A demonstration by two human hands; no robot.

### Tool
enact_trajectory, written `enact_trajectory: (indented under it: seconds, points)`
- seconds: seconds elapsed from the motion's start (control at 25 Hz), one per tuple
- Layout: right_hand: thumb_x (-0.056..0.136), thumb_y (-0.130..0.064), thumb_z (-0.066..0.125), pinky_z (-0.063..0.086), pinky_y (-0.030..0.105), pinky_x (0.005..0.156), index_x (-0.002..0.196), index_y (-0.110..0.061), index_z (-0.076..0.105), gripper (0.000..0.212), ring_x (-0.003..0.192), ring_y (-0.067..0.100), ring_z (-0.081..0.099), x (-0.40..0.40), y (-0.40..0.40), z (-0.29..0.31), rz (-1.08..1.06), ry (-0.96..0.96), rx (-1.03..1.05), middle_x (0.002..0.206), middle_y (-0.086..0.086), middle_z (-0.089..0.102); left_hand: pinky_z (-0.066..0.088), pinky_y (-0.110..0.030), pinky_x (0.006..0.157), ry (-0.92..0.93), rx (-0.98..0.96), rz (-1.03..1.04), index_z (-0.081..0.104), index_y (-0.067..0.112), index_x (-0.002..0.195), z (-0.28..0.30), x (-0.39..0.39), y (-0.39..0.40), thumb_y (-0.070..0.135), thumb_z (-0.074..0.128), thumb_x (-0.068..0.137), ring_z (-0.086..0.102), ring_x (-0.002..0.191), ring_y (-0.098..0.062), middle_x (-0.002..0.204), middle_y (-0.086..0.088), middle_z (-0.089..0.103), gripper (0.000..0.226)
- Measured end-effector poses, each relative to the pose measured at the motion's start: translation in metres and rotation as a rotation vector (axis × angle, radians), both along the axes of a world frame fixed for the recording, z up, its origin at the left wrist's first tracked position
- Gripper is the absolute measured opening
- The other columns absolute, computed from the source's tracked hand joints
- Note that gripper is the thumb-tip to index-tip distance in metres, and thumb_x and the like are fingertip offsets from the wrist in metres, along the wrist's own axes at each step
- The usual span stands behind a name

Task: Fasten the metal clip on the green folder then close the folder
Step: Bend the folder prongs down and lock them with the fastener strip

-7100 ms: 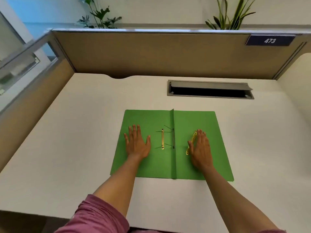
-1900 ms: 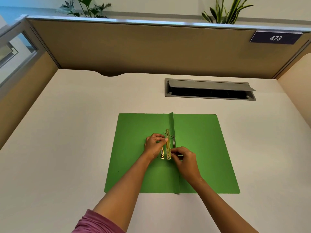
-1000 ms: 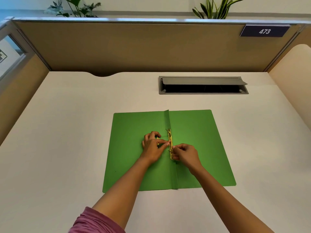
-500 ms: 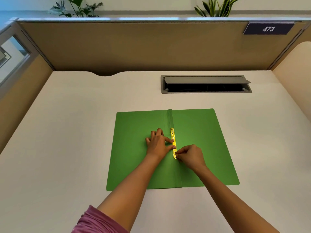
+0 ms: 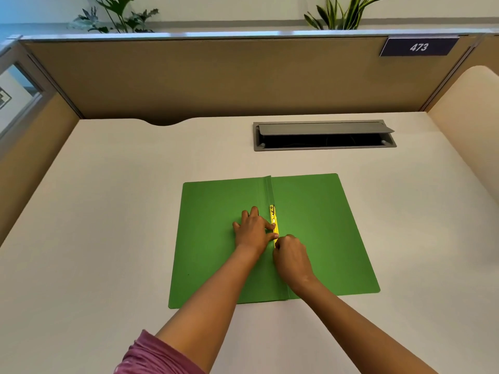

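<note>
— Where's the folder?
— I see the green folder (image 5: 318,233) open flat on the desk (image 5: 108,211), under both hands.
— And the hands?
— Left hand (image 5: 252,232) spread, thumb on the metal clip (image 5: 273,221); right hand (image 5: 291,259) curled, pinching the clip's near end.

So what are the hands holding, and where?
Nothing is lifted. The left hand presses its fingers on the middle of the gold metal clip on the green folder. The right hand works the clip's near end, grip hidden.
</note>
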State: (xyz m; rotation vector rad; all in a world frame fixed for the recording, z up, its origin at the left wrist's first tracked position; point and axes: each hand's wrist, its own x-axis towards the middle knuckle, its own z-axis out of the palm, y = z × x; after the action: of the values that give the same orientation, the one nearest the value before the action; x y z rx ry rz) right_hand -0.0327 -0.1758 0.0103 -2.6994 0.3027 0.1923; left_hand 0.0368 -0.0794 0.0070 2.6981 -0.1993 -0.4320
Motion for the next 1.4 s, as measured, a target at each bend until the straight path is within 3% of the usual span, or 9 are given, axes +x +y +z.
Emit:
enact_trajectory:
  seconds: [0.2, 0.32, 0.52, 0.68, 1.08, 1.28, 1.4]
  points:
    - [0.095, 0.004, 0.034, 0.048, 0.043, 0.076, 0.123, 0.002, 0.054, 0.034, 0.098, 0.035, 0.061, -0.009, 0.002, -0.003, 0.158, -0.001, -0.131, 0.112, 0.018, 0.058, 0.041, -0.047, 0.095, 0.007, 0.042, -0.021, 0.074, 0.032, 0.113, 0.005, -0.002, -0.001, 0.047, 0.073, 0.08, 0.04, 0.126, -0.025, 0.125, -0.002, 0.049, 0.036]
    - [0.094, 0.006, 0.032, 0.05, 0.042, 0.079, 0.129, 0.002, 0.048, 0.039, 0.103, 0.033, 0.058, -0.016, -0.006, -0.005, 0.249, -0.034, -0.142, 0.116, 0.017, 0.055, 0.041, -0.047, 0.096, 0.01, 0.063, -0.028, 0.073, 0.032, 0.114, 0.009, -0.003, -0.002, 0.046, 0.072, 0.081, 0.041, 0.127, -0.024, 0.126, -0.002, 0.049, 0.035]
    - [0.095, 0.0, 0.036, 0.048, 0.042, 0.076, 0.116, -0.001, 0.057, 0.03, 0.099, 0.032, 0.058, -0.025, -0.014, -0.007, 0.268, -0.037, -0.095, 0.109, 0.014, 0.057, 0.041, -0.048, 0.096, 0.016, 0.068, -0.026, 0.073, 0.032, 0.114, 0.011, -0.003, -0.004, 0.046, 0.073, 0.082, 0.041, 0.127, -0.025, 0.126, -0.002, 0.05, 0.035]
    - [0.092, -0.008, 0.047, 0.049, 0.044, 0.075, 0.098, -0.004, 0.069, 0.023, 0.086, 0.034, 0.062, -0.025, -0.013, -0.007, 0.067, -0.055, 0.09, 0.096, 0.013, 0.064, 0.041, -0.048, 0.096, 0.014, 0.078, -0.029, 0.073, 0.033, 0.113, 0.012, -0.003, -0.003, 0.048, 0.073, 0.08, 0.042, 0.127, -0.024, 0.126, -0.001, 0.05, 0.036]
    - [0.081, -0.013, 0.061, 0.05, 0.029, 0.069, 0.09, -0.012, 0.078, 0.02, 0.075, 0.022, 0.067, -0.022, -0.02, -0.004, -0.059, -0.06, 0.258, 0.084, 0.005, 0.075, 0.04, -0.051, 0.098, 0.017, 0.058, -0.016, 0.074, 0.035, 0.111, 0.012, -0.001, 0.0, 0.052, 0.075, 0.075, 0.042, 0.126, -0.022, 0.123, 0.001, 0.051, 0.04]
    - [0.07, -0.011, 0.066, 0.054, 0.034, 0.064, 0.069, -0.012, 0.079, 0.013, 0.068, 0.023, 0.069, -0.004, -0.025, -0.001, -0.157, 0.071, 0.313, 0.069, 0.005, 0.075, 0.037, -0.055, 0.102, 0.047, 0.044, -0.003, 0.075, 0.036, 0.106, 0.012, 0.002, 0.0, 0.055, 0.077, 0.072, 0.041, 0.126, -0.022, 0.122, 0.002, 0.051, 0.04]
    - [0.064, -0.023, 0.082, 0.05, 0.029, 0.058, 0.067, -0.018, 0.08, 0.006, 0.069, 0.019, 0.069, 0.01, -0.035, 0.0, -0.167, 0.23, 0.315, 0.069, 0.001, 0.076, 0.036, -0.057, 0.103, 0.053, 0.036, -0.004, 0.076, 0.036, 0.105, 0.011, 0.005, 0.002, 0.057, 0.077, 0.07, 0.041, 0.126, -0.022, 0.121, 0.003, 0.051, 0.041]
